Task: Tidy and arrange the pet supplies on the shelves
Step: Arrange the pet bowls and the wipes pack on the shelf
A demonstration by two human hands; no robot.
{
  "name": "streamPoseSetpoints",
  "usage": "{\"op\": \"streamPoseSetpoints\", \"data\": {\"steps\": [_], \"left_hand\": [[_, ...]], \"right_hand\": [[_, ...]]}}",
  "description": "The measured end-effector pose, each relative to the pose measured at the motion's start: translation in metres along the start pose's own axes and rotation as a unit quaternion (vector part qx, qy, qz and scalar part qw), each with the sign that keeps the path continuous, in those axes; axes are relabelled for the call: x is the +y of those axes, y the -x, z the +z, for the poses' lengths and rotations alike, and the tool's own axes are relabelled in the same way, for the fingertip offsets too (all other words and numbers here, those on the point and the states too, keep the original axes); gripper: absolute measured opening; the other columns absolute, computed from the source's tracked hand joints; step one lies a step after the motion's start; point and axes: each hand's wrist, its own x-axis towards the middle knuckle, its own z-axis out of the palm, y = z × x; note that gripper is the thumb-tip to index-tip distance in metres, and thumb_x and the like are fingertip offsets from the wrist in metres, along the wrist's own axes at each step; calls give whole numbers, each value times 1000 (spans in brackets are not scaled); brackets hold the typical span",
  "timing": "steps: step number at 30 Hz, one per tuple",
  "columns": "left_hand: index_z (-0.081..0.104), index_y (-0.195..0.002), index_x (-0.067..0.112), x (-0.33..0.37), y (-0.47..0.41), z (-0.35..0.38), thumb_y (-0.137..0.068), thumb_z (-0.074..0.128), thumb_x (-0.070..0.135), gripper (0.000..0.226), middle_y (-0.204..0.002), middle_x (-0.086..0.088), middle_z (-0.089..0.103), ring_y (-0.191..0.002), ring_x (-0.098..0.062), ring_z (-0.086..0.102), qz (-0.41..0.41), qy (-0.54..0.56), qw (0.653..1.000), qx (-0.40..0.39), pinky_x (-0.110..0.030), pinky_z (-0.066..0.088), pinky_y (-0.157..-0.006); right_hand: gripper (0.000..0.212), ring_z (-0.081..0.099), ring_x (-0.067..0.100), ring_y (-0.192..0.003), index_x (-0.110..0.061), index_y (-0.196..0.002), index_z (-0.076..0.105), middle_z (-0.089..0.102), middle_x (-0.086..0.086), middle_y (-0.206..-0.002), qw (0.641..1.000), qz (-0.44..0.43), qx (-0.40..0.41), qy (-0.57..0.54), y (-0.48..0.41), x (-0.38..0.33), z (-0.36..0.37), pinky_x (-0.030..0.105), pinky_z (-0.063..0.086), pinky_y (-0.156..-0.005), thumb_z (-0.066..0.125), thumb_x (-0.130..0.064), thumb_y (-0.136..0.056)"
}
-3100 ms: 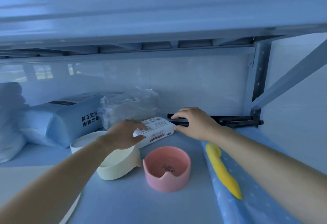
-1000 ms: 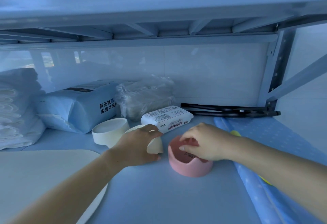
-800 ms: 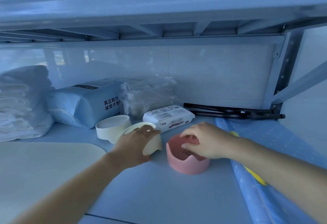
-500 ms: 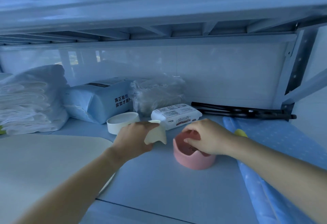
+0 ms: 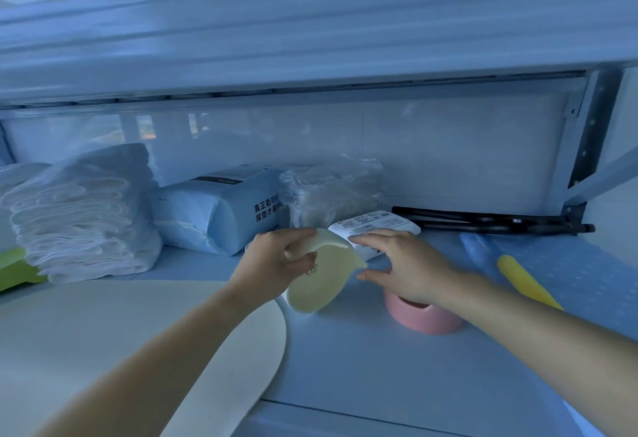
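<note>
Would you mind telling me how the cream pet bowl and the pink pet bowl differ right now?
The cream pet bowl is lifted and tipped on its side, its opening facing the camera; the pink pet bowl sits upright on the shelf. The left hand grips the cream bowl's rim, while the right hand hovers open above the pink one. They differ in colour. Both look like similar small round bowls.

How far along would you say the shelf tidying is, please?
Done: the towels, blue pack and wipes sit along the back. In hand: the left hand holds the cream bowl tilted up; the right hand hovers open. Left: the pink bowl and yellow toy.
</note>
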Motion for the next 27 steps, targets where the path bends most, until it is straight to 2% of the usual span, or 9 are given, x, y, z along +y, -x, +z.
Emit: {"op": "streamPoseSetpoints", "data": {"steps": [5, 8, 10, 13, 15, 19, 24, 25, 27], "left_hand": [[63, -115, 27, -14, -7, -1, -86, 64, 25, 29, -99, 9, 68, -84, 0, 64, -48, 90, 994, -28, -20, 47, -79], [63, -109, 31, -19, -13, -1, -87, 62, 26, 23, -107, 6, 67, -92, -8, 64, -77, 121, 989, -21, -28, 48, -87], [62, -103, 35, -23, -16, 0, -88, 62, 25, 18, -106, 0, 68, -98, -18, 62, -112, 162, 980, -19, -38, 48, -94], [61, -110, 25, -28, -16, 3, -91, 59, 22, 19, -104, -8, 67, -99, -31, 62, -156, 241, 957, -31, -51, 49, -94], [59, -117, 18, -30, -17, 8, -93, 56, 22, 25, -98, -4, 67, -87, -28, 63, -172, 274, 946, -37, -47, 51, -87], [57, -120, 16, -32, -16, 21, -95, 52, 23, 26, -86, 3, 64, -63, -9, 58, -201, 328, 921, -57, -27, 52, -62], [57, -116, 19, -44, -19, 30, -96, 49, 29, 24, -83, 8, 65, -60, -3, 58, -188, 296, 935, -61, -22, 50, -59], [57, -115, 20, -46, -20, 31, -96, 48, 30, 24, -84, 8, 65, -62, -4, 59, -183, 286, 938, -64, -24, 53, -61], [57, -114, 21, -52, -21, 30, -96, 47, 31, 24, -91, 7, 67, -77, -14, 63, -166, 254, 950, -73, -36, 57, -78]], "right_hand": [[54, 43, 4, -124, -35, -133, 48, 49, -16, -136, 1000, 10, 9, 9, -4, -9, 4, 14, 30, -89, 66, -43, -82], [49, 46, 5, -121, -33, -129, 52, 52, -15, -132, 1000, 19, 3, 15, -4, -14, 7, 17, 35, -92, 65, -43, -83], [44, 48, 7, -119, -32, -126, 55, 55, -15, -128, 1000, 15, -11, 21, -4, -17, 11, 19, 37, -94, 64, -42, -84], [43, 47, 3, -119, -31, -125, 57, 55, -16, -128, 999, 1, -44, 25, -3, -23, 20, 12, 30, -92, 62, -45, -85], [44, 47, 3, -119, -29, -125, 57, 55, -15, -128, 997, -9, -68, 34, -2, -27, 27, 12, 31, -95, 61, -48, -85], [43, 49, 7, -116, -26, -124, 57, 56, -13, -126, 993, -10, -102, 57, -1, -33, 36, 19, 37, -93, 58, -47, -87], [19, 56, 13, -95, -24, -100, 65, 65, -8, -102, 991, -21, -114, 62, 3, -41, 39, 29, 46, -81, 54, -35, -90], [16, 56, 14, -93, -23, -99, 65, 64, -6, -101, 991, -27, -117, 65, 3, -42, 40, 31, 47, -79, 54, -31, -90], [15, 56, 15, -92, -23, -98, 64, 62, -6, -100, 990, -30, -120, 63, 3, -44, 42, 32, 47, -78, 55, -26, -88]]}}
